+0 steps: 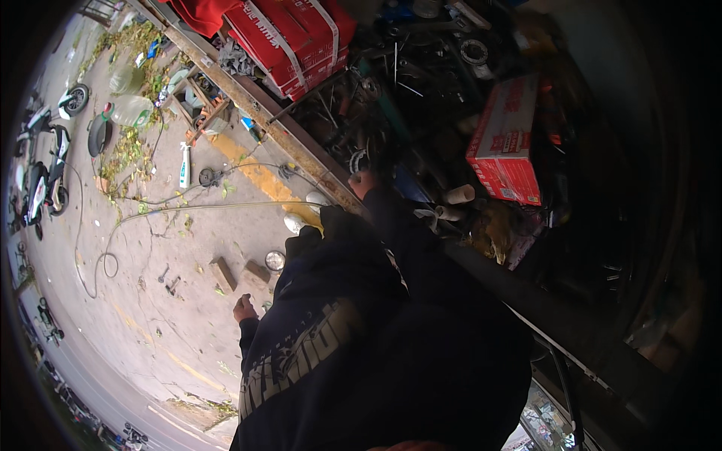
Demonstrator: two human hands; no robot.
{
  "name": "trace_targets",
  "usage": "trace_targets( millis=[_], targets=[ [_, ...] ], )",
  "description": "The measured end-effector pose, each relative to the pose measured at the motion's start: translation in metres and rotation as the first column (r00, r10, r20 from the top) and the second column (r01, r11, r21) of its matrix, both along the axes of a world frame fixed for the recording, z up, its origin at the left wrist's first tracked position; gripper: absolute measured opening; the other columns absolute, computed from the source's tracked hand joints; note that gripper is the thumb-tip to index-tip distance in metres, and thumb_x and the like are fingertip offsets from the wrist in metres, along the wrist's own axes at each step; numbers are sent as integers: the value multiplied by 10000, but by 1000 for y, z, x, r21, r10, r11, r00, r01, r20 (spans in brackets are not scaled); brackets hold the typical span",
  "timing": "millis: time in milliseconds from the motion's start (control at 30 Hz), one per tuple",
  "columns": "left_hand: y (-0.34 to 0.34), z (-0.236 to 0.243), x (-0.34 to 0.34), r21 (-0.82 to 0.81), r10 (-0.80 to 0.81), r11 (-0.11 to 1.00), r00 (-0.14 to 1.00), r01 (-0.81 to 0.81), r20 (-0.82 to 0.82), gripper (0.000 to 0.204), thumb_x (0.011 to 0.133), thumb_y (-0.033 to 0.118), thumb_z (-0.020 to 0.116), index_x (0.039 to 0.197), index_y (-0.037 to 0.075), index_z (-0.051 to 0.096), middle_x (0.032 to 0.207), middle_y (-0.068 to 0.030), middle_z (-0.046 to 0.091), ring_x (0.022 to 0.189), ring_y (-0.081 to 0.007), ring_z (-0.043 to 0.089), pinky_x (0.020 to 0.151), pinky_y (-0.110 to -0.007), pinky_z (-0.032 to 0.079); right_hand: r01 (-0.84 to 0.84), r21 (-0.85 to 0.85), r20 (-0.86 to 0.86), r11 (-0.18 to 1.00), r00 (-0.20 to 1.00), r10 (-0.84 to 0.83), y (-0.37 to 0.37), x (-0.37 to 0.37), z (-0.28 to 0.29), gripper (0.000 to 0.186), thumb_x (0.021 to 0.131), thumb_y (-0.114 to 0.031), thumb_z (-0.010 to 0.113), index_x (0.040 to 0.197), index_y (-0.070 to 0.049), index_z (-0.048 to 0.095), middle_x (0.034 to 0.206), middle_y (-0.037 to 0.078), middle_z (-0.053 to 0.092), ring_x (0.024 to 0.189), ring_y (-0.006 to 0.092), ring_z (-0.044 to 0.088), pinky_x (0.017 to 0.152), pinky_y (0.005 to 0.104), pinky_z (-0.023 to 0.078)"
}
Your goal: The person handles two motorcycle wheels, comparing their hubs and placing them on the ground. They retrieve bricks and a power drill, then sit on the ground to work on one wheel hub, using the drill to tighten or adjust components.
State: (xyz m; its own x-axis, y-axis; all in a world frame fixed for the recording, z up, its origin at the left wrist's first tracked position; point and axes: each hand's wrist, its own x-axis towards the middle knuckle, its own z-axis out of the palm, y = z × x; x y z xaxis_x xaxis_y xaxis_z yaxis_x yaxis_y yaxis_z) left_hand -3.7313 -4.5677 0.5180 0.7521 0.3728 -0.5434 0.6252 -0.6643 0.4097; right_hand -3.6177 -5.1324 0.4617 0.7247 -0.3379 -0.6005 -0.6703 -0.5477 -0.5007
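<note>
Right hand (362, 183) reaches over the counter (301, 155) edge just beside a metal ring (359, 160) lying among dark tools, though I cannot tell whether it grips anything. Left hand (244, 308) hangs loosely bent and free above the pavement (188, 338), near two brown blocks (256, 272). On the counter sit a strapped red carton (289, 49) and a red-and-white carton (505, 139).

The right hand (362, 183) has tight quarters: a metal ring (359, 160) sits just beyond it, a tube (459, 195) lies to its right, and past that a carton (505, 143) bars the way. The left hand (244, 308) could swing outward freely over the ground (195, 331) (blocks (222, 275) lie just ahead).
</note>
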Motion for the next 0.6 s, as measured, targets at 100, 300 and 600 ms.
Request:
trace_targets(
  millis=[100,300,600],
  targets=[
    [-8,7,-16,-7,54,998,998,-55,-45,415,963,379,583,1032,31,800,763,-140,746,679,-225,677,705,-389,541,37,-72,245,997,969,-19,-18,-11,-23,556,919,-391,716,1315,-11,628,1425,221,567,1293,445,533,1066,502,478],
    [-31,23,-21,117,5,993,1000,-2,-29,397,968,393,551,1055,81,779,1000,-222,744,995,-421,702,907,-491,544,-419,-314,-242,852,903,355,-8,-1,-12,603,998,-517,535,1297,-9,656,1319,249,641,1291,398,547,1172,528,340],
    [-47,50,15,146,170,975,985,-167,-6,434,993,415,555,1050,24,734,1031,-281,718,992,-458,685,902,-537,526,-308,-189,-85,932,951,297,1,87,-77,829,949,-564,614,1427,105,509,1492,329,487,1402,474,441,1198,508,322]
  ],
)
